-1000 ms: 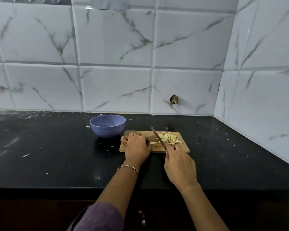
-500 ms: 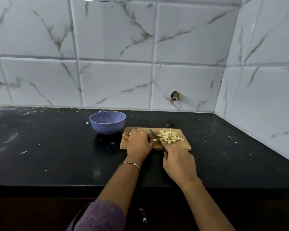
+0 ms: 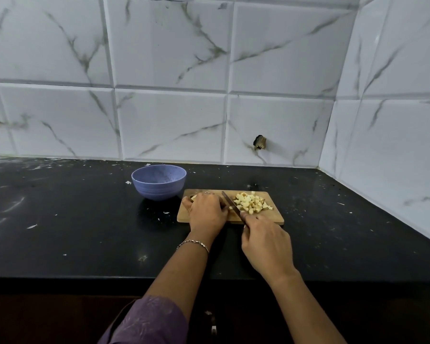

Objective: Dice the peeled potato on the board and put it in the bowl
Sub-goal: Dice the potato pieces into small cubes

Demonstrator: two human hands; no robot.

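**Right hand (image 3: 266, 244) clamped on the knife (image 3: 230, 202), left hand (image 3: 206, 212) holding down the potato**

Your right hand is wrapped around the knife handle, fingers curled so tightly that the handle itself is hidden inside the fist. Only the blade shows. It slants away from you and to the left, low over the cutting board (image 3: 271, 218), running close along the knuckles of your left hand. Whether its edge touches the wood you cannot tell from this view.

Your left hand sits palm down on the left half of the board, fingers bent over the uncut potato piece (image 3: 193, 197). Just a pale sliver of that piece peeks out at the hand's far left edge; the rest is covered. You wear a ring (image 3: 207, 193) on that hand and a thin bracelet (image 3: 193, 244) on the wrist, and a purple sleeve (image 3: 147, 321) covers the forearm near the bottom of the view.

Right of the blade, the diced potato (image 3: 250, 203) lies in a loose heap on the right half of the board, a few cubes scattered toward the right edge.

Off the board's far left corner, just beside it, stands the blue bowl (image 3: 158, 181), upright, with no potato visible inside. Board and bowl both rest on the black countertop (image 3: 72, 232), which is flecked with pale scraps. Behind it rises a white marbled tile wall (image 3: 171, 125), with a small dark hole (image 3: 260, 142) in one tile above the board.
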